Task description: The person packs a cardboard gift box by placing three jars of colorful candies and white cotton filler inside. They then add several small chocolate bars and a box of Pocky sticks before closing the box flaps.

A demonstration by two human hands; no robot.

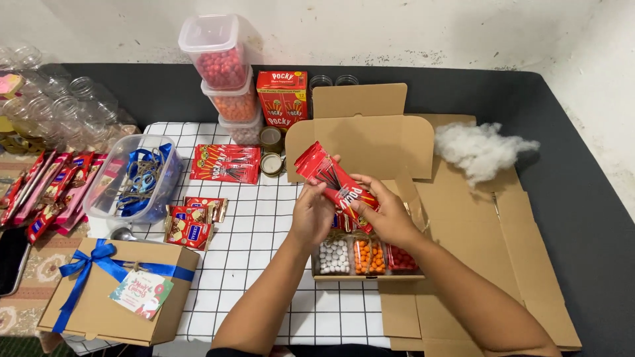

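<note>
Two hands on one red foil snack pack (336, 183), held tilted over open cardboard box (368, 264) at frame centre. Left hand (312, 213) curled round pack's lower edge, right hand (389, 215) clamped on its 5 o'clock end, fingers closed. Inside box: three clear jars of white, orange and red candy balls (368, 256). At 12 o'clock: tall red carton (282, 99) beside stack of three clear tubs (228, 76) with red and orange balls. At 10 o'clock: flat red packs (225, 163); below, small red-brown wafer packets (191, 221). At 9 o'clock: clear bin (134, 177) with blue scissors and twine, row of red bars (49, 188) beyond. At 7 o'clock: closed kraft box with blue ribbon (116, 291) and round-cornered tag. At 2 o'clock: white stuffing tuft (481, 149) on flattened cardboard (503, 244). Open room along right edge, dark surface (582, 192). White grid cloth (258, 244) under centre; pale wall behind.
</note>
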